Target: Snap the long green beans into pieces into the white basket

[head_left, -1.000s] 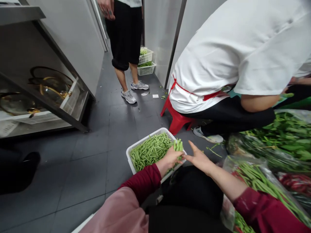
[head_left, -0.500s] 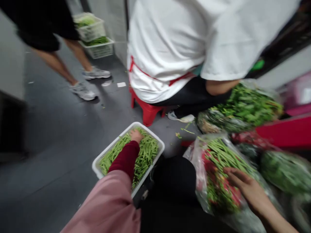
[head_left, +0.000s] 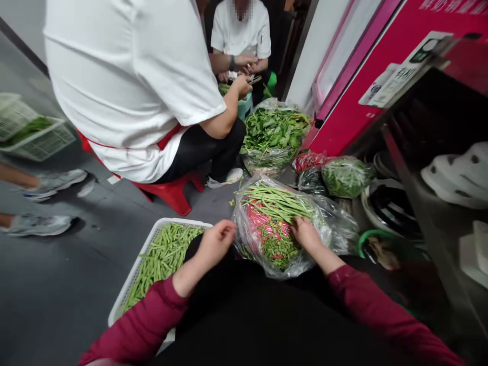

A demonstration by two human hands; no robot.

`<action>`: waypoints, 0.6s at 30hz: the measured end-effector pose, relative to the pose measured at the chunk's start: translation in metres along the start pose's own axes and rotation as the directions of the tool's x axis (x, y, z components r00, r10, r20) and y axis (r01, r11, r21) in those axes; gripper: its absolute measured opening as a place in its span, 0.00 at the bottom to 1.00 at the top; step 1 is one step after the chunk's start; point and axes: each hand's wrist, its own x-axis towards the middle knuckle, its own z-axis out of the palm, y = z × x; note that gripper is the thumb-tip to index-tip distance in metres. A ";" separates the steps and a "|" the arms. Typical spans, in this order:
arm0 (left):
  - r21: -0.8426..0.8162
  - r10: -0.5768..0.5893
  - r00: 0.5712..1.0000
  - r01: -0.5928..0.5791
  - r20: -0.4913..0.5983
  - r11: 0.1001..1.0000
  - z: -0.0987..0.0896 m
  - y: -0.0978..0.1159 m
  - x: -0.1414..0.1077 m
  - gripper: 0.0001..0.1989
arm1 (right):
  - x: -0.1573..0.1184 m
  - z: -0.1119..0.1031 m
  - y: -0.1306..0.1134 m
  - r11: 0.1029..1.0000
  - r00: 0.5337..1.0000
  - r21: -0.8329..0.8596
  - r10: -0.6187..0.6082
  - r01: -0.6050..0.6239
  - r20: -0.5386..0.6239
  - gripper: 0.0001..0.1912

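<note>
My left hand (head_left: 218, 243) is raised between the basket and the bag, its fingers curled together; whether anything small is between them is hidden. My right hand (head_left: 306, 235) reaches into the open clear plastic bag (head_left: 244, 218), fingertips at the edge of the long green beans (head_left: 282, 200). Below those beans, short green trimmings (head_left: 280, 249) lie on red plastic in the same bag. A white basket (head_left: 131, 278) at the lower left holds many short cut bean pieces (head_left: 163, 256).
A person in white sits on a red stool (head_left: 179, 195) ahead; another sits beyond. Bagged leafy greens (head_left: 276, 129) and a smaller bag of greens (head_left: 345, 175) stand ahead right. A metal shelf (head_left: 419, 203) borders the right. Shoes (head_left: 41, 225) are at left.
My left hand has left the bean basket and come up beside the bag. The view has turned right. My right hand has moved closer against the long beans.
</note>
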 end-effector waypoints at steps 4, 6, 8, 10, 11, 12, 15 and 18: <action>-0.006 -0.157 0.921 0.170 0.357 0.985 0.067 0.016 -0.003 0.06 | 0.011 -0.011 0.001 0.999 0.997 0.052 -0.003 -0.002 0.083 0.12; 0.038 -0.221 0.887 0.225 0.405 0.974 0.094 0.016 -0.006 0.06 | 0.003 -0.019 0.003 0.983 0.999 0.183 -0.036 0.034 0.010 0.10; 0.102 -0.243 0.881 0.220 0.405 0.970 0.118 0.017 -0.010 0.07 | -0.013 -0.024 0.005 0.900 0.998 0.432 -0.063 0.061 -0.010 0.08; 0.138 -0.247 0.866 0.207 0.435 0.969 0.142 0.016 -0.010 0.09 | -0.029 -0.023 0.011 0.679 0.981 0.734 -0.136 -0.008 0.137 0.13; 0.114 -0.274 0.820 0.252 0.502 0.961 0.152 0.015 -0.008 0.10 | -0.034 -0.020 0.015 0.564 0.964 0.823 -0.171 -0.073 0.203 0.14; 0.086 -0.304 0.757 0.314 0.579 0.946 0.162 0.013 -0.006 0.11 | -0.038 -0.017 0.018 0.466 0.948 0.874 -0.193 -0.140 0.255 0.14; -0.002 -0.301 0.688 0.402 0.660 0.915 0.180 0.012 -0.002 0.13 | -0.045 -0.012 0.023 0.230 0.912 0.924 -0.208 -0.307 0.355 0.15; -0.070 -0.308 0.765 0.416 0.565 0.907 0.182 0.020 -0.009 0.12 | -0.051 -0.019 0.019 0.086 0.893 0.918 -0.215 -0.387 0.396 0.18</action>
